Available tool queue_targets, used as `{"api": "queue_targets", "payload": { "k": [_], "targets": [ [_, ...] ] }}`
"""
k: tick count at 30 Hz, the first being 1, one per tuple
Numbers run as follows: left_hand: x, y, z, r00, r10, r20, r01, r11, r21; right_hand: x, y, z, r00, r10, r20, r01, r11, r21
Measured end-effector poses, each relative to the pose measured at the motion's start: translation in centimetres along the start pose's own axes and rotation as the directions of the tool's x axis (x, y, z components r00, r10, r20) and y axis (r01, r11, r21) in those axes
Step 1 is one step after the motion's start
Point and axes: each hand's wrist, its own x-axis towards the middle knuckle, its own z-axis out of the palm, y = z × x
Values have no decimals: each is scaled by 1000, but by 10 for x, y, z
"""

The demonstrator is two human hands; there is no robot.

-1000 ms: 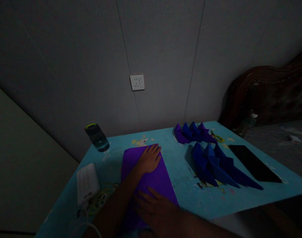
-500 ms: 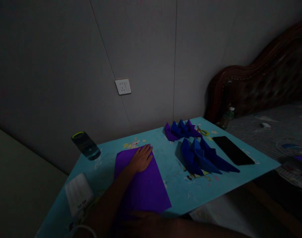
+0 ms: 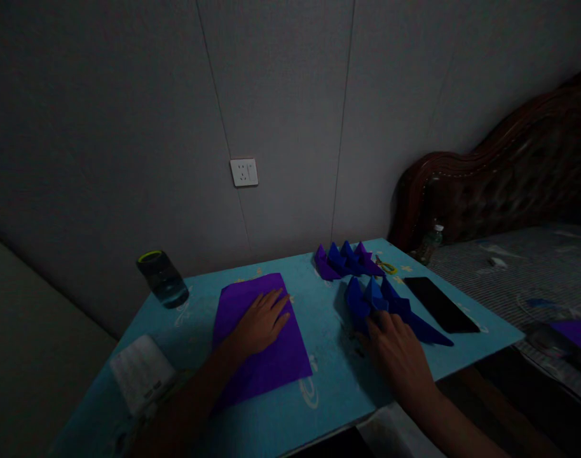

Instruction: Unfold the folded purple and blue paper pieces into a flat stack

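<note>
A sheet of purple paper (image 3: 276, 369) lies on the light blue table (image 3: 252, 426). My left hand (image 3: 262, 321) rests flat on the sheet, its fingers stretched out. Further right stands a front group of blue paper boats (image 3: 419, 324), side by side. My right hand (image 3: 395, 346) reaches over their near ends, fingers curled down onto a blue paper boat (image 3: 355, 302); the hand hides part of the group and its fingertips. Behind them, a second row of purple and blue paper boats (image 3: 350, 259) sits near the wall.
A dark tumbler (image 3: 164, 280) with a yellow-green rim stands at the back left. A white packet (image 3: 142, 372) lies at the left edge. Yellow-handled scissors (image 3: 388, 267) and a black flat slab (image 3: 440, 304) lie on the right. Beyond is a bed with a bottle (image 3: 430, 245).
My right hand has moved from the near edge of the purple paper rightward to the front blue boats. My left hand stays on the sheet. The view has shifted slightly.
</note>
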Motion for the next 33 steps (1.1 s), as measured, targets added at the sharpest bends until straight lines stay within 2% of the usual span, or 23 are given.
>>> {"api": "queue_targets", "payload": {
  "k": [3, 7, 10, 12, 14, 16, 18, 19, 21, 23, 25, 30, 33],
  "targets": [
    [-18, 13, -4, 997, -47, -67, 29, 970, -242, 2, -3, 9, 999, -40, -2, 40, 997, -59],
    [-23, 21, -1, 970, -173, -173, 87, 905, -416, 25, -31, 0, 992, -93, -83, 96, 995, 37],
    [-25, 21, 1, 919, -316, -237, 54, 695, -717, 54, -67, -5, 964, -206, -171, 237, 953, 189],
    [-26, 18, 1, 878, -388, -281, 15, 609, -793, 75, -93, -2, 928, -293, -231, 355, 885, 303],
    [-28, 13, -1, 829, -457, -322, 31, 614, -789, 92, -113, 5, 883, -365, -296, 463, 780, 420],
    [-28, 7, -2, 777, -537, -330, 98, 620, -778, 102, -127, 15, 834, -431, -345, 552, 652, 519],
    [-29, 1, -1, 735, -600, -315, 167, 611, -773, 103, -134, 25, 793, -475, -381, 602, 520, 606],
    [-29, -1, 0, 724, -616, -310, 190, 610, -769, 101, -135, 28, 790, -472, -391, 600, 464, 651],
    [-30, -2, 1, 720, -619, -315, 206, 624, -754, 96, -135, 32, 845, -387, -369, 514, 398, 760],
    [-30, -1, 3, 724, -605, -330, 209, 649, -732, 92, -133, 34, 931, -234, -279, 351, 368, 861],
    [-30, 2, 4, 727, -599, -336, 228, 672, -705, 91, -131, 35, 974, -130, -186, 220, 334, 917],
    [-28, 9, 5, 727, -599, -335, 279, 704, -653, 94, -130, 42, 990, -141, 1, 26, 192, 981],
    [-27, 9, 4, 723, -604, -334, 312, 718, -623, 93, -131, 41, 988, -80, 130, -122, 100, 988]
  ]
}}
